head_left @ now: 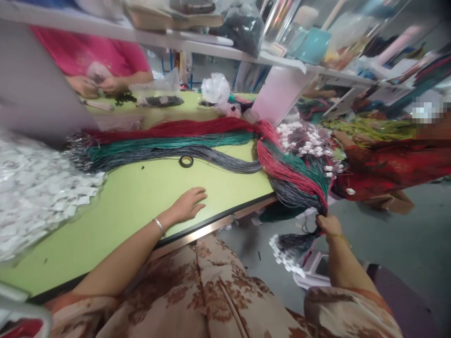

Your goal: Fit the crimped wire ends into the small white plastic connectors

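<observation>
Many wires (291, 164) are squeezed in your right hand (328, 226); your left hand (186, 205) is loosely spread over the green surface (123, 206).

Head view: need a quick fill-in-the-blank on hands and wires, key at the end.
1. The wire bundle is gripped by the person's ____ hand.
2. The silvery bracelet is on the person's ____ wrist.
3. Of the red wires, green wires and grey wires, the ____ ones lie nearest the black tape roll.

Missing words: right; left; grey.
</observation>
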### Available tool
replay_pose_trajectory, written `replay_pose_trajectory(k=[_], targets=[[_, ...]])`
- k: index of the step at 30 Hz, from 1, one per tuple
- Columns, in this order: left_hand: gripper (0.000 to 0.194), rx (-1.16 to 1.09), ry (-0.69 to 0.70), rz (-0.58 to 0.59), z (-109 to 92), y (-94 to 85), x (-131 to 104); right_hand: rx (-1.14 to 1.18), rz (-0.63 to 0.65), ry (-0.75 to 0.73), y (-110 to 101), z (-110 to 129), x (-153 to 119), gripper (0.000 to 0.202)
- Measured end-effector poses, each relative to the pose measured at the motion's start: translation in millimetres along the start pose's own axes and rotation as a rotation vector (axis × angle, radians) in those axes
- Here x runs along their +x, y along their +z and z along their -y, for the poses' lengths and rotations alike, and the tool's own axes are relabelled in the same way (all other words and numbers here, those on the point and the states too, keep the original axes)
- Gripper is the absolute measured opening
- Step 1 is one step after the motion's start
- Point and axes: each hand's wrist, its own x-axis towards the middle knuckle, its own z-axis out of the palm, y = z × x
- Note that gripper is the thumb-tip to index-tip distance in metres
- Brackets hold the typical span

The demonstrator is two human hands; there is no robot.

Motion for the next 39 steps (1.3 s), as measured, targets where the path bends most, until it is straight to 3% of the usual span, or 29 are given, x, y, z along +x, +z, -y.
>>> replay_pose_trajectory(k=[4,6,10,14,22,24,27,29,30,32,33,36,39], targets=[[0.033,-0.005,-0.008,0.011,-1,-1.5,0,0.128,0.065,0.329,28,11,13,0.016],[0.034,-0.001,-0.008,0.006,-1,-1.4,0,0.226,0.061,0.41,33,16,16,0.016],[0.035,-0.002,-0.009,-0.017,2,0.4,0,0.341,0.021,0.408,40,19,11,0.015],[0.034,-0.007,-0.011,-0.041,3,2.8,0,0.493,0.06,0.373,45,17,-5,0.014],[0.035,0.002,-0.008,-0.058,6,6.9,-1,0.796,0.106,0.318,61,20,-39,0.029],[0.034,0.011,-0.011,-0.052,5,7.0,-1,0.725,0.086,0.309,55,24,-37,0.032],[0.033,0.021,-0.009,-0.055,3,5.8,-1,0.527,0.073,0.289,25,37,-26,0.044],[0.032,0.019,-0.002,-0.061,1,4.7,-2,0.366,-0.01,0.241,-5,58,-18,0.048],[0.031,0.017,0.002,-0.064,0,4.3,-2,0.297,-0.147,0.185,-19,74,-15,0.048],[0.031,0.011,0.007,-0.07,0,4.2,-2,0.326,-0.397,-0.007,-43,118,-10,0.046],[0.031,0.007,0.008,-0.074,0,4.5,-3,0.419,-0.447,-0.13,-50,145,-9,0.043],[0.031,-0.01,0.004,-0.091,0,5.5,-3,0.594,-0.304,-0.587,-49,233,0,0.031],[0.03,-0.027,0.003,-0.098,-1,5.6,-4,0.555,-0.16,-0.87,-25,312,27,0.032]])
